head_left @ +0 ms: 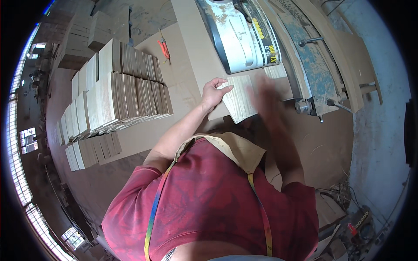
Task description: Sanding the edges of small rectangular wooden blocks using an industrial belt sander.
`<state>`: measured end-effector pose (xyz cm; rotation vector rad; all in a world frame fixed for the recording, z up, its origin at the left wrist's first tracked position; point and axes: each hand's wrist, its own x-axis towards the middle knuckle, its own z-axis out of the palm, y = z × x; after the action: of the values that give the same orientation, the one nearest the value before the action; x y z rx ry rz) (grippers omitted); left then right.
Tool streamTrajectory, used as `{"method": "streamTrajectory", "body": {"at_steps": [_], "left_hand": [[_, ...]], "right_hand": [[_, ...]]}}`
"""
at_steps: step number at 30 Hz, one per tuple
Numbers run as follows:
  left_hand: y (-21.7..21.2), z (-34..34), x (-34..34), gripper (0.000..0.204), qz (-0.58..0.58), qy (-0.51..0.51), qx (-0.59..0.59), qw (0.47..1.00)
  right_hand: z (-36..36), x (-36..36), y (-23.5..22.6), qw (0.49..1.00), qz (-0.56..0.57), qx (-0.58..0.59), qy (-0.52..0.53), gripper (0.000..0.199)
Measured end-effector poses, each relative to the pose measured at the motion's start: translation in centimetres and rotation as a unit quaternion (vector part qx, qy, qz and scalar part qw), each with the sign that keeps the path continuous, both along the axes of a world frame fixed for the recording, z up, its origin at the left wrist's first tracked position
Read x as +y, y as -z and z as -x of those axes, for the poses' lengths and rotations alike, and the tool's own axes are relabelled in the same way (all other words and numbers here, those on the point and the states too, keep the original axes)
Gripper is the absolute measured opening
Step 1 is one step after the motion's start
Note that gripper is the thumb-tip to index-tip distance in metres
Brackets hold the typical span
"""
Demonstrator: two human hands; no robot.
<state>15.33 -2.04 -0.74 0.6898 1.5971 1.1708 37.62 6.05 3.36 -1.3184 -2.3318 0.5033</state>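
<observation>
A pale wooden board (240, 98) with visible grain lies at the front of the machine table, its near end reaching over the edge. My left hand (212, 93) pinches its left side, thumb on the top face. Close to the board's right side is my right hand (264, 98), smeared by motion, so its fingers cannot be made out. Just beyond stands a white machine housing (237, 39) with a black and yellow side. Another pale wood piece (275, 71) shows at the housing's near right edge.
To the left, several stacks of thin wooden boards (102, 95) stand on a brown sheet (130, 143). A red-handled tool (164, 49) lies beyond them. On the right are a worn blue machine part (315, 61) and a metal lever (311, 41) sticking out.
</observation>
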Motion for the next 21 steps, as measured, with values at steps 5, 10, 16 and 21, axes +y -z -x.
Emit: {"method": "streamTrajectory", "body": {"at_steps": [5,10,16,21], "left_hand": [[-0.1,-0.6,1.0,0.031,-0.012,0.018,0.032,0.999],[-1.8,1.2,0.1,0.029,0.008,-0.006,-0.053,0.999],[-4.4,1.4,-0.3,0.028,0.014,0.027,-0.129,0.991],[-2.7,-0.1,0.1,0.026,0.018,0.007,-0.061,0.998]], "right_hand": [[-1.0,-7.5,1.9,0.992,-0.084,0.096,0.004,0.063],[-6.2,-4.9,2.9,0.989,-0.096,-0.006,0.114,0.056],[-7.3,1.3,7.1,0.972,-0.214,-0.02,0.091,0.047],[-3.6,6.1,7.1,0.972,-0.196,0.083,0.096,0.04]]}}
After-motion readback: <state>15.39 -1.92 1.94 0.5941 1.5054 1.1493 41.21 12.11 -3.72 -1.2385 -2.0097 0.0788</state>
